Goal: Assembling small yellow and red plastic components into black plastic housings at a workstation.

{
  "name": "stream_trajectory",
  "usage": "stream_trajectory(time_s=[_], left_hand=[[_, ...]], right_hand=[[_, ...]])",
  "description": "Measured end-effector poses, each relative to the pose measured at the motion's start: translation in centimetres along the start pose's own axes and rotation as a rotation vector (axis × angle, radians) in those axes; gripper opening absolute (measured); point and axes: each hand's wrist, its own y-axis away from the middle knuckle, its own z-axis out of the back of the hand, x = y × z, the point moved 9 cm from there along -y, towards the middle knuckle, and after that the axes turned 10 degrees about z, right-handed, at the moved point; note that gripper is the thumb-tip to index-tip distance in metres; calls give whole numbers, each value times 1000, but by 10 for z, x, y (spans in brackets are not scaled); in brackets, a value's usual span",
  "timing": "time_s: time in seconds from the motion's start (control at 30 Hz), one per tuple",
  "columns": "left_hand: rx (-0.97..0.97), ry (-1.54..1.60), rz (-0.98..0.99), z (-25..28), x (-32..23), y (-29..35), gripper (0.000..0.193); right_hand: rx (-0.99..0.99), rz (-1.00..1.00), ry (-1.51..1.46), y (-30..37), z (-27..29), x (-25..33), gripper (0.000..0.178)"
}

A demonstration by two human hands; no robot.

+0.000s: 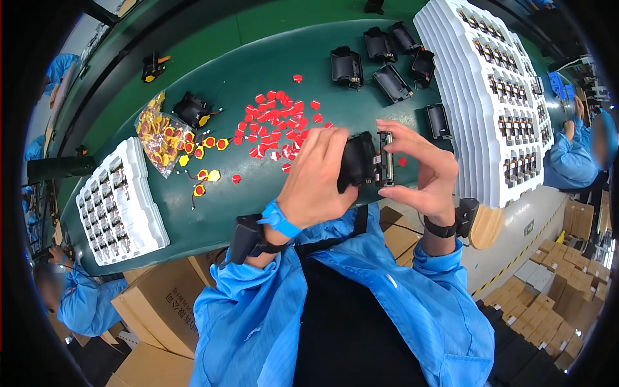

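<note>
Both hands grip a black plastic housing (366, 161) above the green workbench (258, 71).

The left hand (317, 177) wraps its fingers closed around the housing's left side; the right hand (420, 169) pinches its right edge, beside scattered red round stickers (278, 122) and stacked white trays (490, 90).

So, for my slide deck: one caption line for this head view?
Both hands hold a black housing above a green table strewn with red discs.

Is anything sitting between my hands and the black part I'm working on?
Nothing visible does. The left hand and the right hand both already grip the black part directly, held above the green table; the red discs lie behind it.
</note>
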Motion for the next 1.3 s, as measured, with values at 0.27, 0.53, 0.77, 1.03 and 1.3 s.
stream_trajectory(time_s=[0.27,0.53,0.77,1.03,1.3], left_hand=[[-9,-94,-208,54,-38,13,75],[-24,-120,-233,67,-36,19,73],[-54,-34,-304,77,-32,22,70],[-95,227,-269,92,-19,19,69],[-104,342,-264,95,-9,23,70]], right_hand=[[197,98,-62,-22,-16,16,56],[167,134,-232,-31,-29,25,55],[308,77,-168,-30,-41,18,54],[104,-69,-296,-14,-53,2,53],[287,177,-12,-35,-55,42,49]])
